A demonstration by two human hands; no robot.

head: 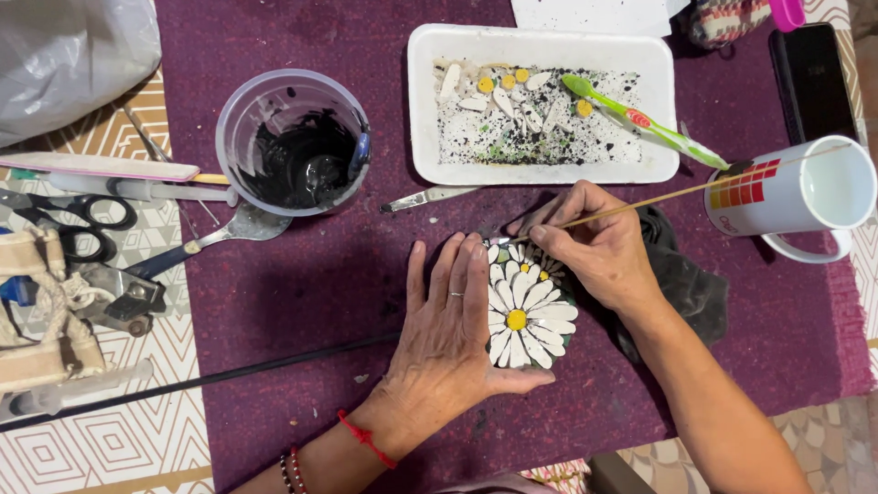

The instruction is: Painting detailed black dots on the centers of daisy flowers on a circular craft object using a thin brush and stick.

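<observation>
While my left hand (448, 338) lies flat and open on the purple cloth (302, 284), fingers spread and pressing against the left edge of the daisy mosaic piece (529, 306), my right hand (599, 247) is closed in a pencil grip on a thin wooden stick (677, 194), whose tip meets the top of the mosaic. That piece sits on the cloth between my two hands, white petals round a yellow centre. Behind it stands a white tray (544, 101) with loose petal bits, dark specks and a green toothbrush (640, 119). To the left of the tray is a clear cup (293, 142) with black paste inside; to the right, a white mug (805, 197). A dark rag (686, 288) lies under my right wrist
</observation>
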